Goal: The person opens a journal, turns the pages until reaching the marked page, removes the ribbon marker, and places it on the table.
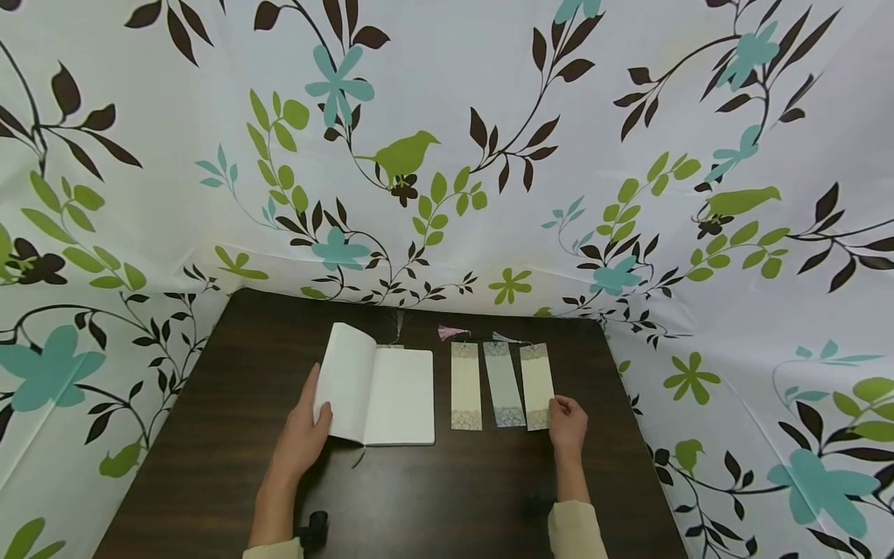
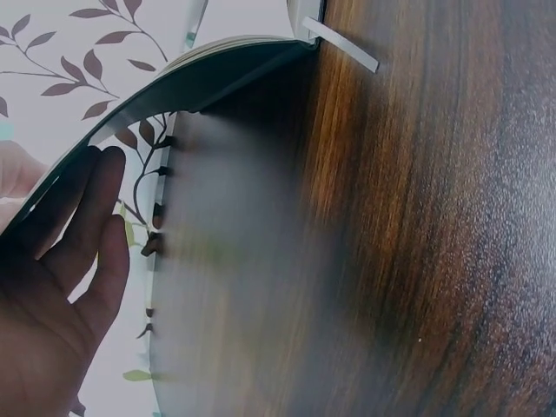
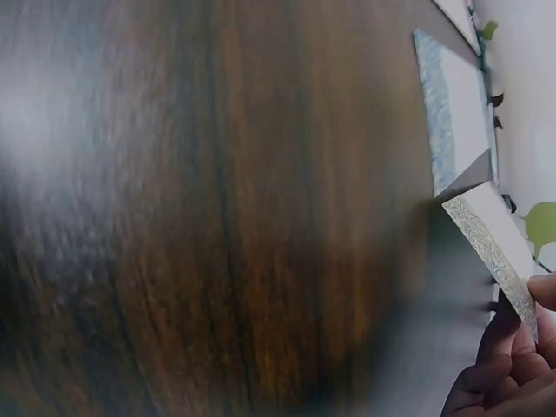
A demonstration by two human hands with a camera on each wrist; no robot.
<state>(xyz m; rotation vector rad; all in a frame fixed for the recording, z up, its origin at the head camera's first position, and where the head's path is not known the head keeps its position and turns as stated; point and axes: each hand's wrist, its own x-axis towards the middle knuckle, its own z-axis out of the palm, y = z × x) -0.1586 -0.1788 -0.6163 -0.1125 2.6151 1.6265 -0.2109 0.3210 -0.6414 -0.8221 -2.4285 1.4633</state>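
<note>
An open notebook [image 1: 400, 396] with blank white pages and a dark cover lies left of centre on the table. My left hand [image 1: 305, 427] holds its raised left side, thumb on the page and fingers under the cover [image 2: 217, 74]. My right hand [image 1: 569, 425] pinches the lower right edge of a cream bookmark [image 1: 536, 384] with a patterned border; in the right wrist view this bookmark [image 3: 497, 248] is tilted up off the table. Beside it lie a blue-green bookmark [image 1: 504, 384] and another cream bookmark [image 1: 466, 386].
Behind the notebook, another bookmark [image 1: 389, 346] with a grey tassel is mostly hidden. A pink tassel [image 1: 452, 332] lies above the left cream bookmark. The notebook's ribbon [image 1: 359, 458] hangs over the dark wooden table [image 1: 433, 505]. Patterned cloth [image 1: 447, 93] surrounds the table.
</note>
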